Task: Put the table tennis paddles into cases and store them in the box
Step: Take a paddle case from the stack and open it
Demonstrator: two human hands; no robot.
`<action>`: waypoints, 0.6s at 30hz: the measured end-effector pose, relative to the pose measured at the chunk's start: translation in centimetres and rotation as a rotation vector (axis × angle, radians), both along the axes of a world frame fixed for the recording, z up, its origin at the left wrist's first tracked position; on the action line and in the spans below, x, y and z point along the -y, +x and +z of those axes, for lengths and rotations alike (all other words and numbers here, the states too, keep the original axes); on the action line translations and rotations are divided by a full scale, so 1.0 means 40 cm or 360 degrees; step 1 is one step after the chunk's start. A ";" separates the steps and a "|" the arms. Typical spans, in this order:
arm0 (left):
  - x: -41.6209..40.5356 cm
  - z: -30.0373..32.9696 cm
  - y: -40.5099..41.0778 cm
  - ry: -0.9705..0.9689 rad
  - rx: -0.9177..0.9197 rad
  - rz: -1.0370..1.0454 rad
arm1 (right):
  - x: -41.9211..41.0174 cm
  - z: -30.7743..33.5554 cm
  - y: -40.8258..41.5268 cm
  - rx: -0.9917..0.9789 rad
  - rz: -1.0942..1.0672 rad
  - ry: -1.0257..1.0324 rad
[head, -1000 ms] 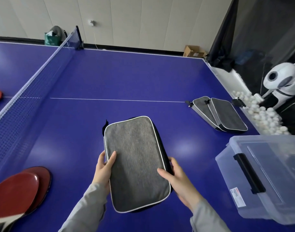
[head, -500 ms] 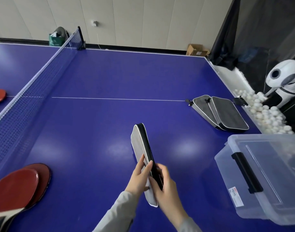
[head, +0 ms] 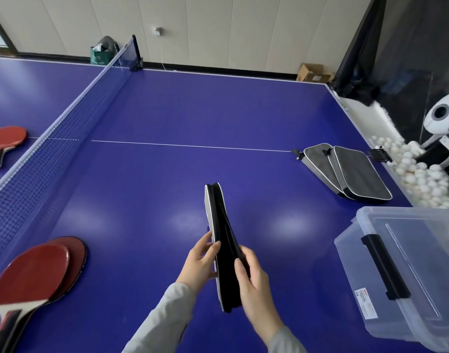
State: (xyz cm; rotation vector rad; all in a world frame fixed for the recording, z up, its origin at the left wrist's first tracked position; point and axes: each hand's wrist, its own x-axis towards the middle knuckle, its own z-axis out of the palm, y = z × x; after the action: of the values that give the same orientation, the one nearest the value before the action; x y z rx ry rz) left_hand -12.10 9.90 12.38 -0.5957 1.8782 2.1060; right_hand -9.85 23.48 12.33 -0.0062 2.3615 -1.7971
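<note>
A grey paddle case [head: 219,220] with black zip edge stands on its edge above the blue table [head: 167,110], its black side facing up at me. My left hand [head: 201,261] grips its left face near the bottom, and my right hand [head: 251,276] grips its right side. Two red paddles [head: 37,268] lie overlapped at the near left. Two more grey cases [head: 350,171] lie overlapped at the far right. The clear plastic box [head: 406,276] with a black handle sits at the near right.
The net [head: 52,138] crosses the table on the left, with another red paddle [head: 4,138] beyond it. Many white balls [head: 421,174] and a white ball machine [head: 444,123] sit past the right edge. A cardboard box [head: 312,72] stands by the wall.
The case lay flat in my hands a second ago. I have turned it up onto its edge, and both hands have come close together at its lower end.
</note>
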 end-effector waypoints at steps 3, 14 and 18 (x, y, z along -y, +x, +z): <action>0.043 -0.010 -0.006 -0.0089 0.0007 0.0054 | -0.009 -0.001 -0.016 -0.0021 -0.0061 0.0029; 0.330 -0.124 0.031 -0.0454 0.0167 0.0415 | -0.207 -0.132 -0.068 0.0242 -0.0595 0.0153; 0.372 -0.209 0.057 -0.0512 0.0322 0.0456 | -0.260 -0.202 -0.065 0.0513 -0.0523 0.0353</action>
State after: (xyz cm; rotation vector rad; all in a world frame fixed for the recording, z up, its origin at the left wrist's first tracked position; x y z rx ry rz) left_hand -9.82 -4.99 4.04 -1.1654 2.1299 1.8185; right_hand -12.44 33.88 4.26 0.6822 2.4054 -1.5003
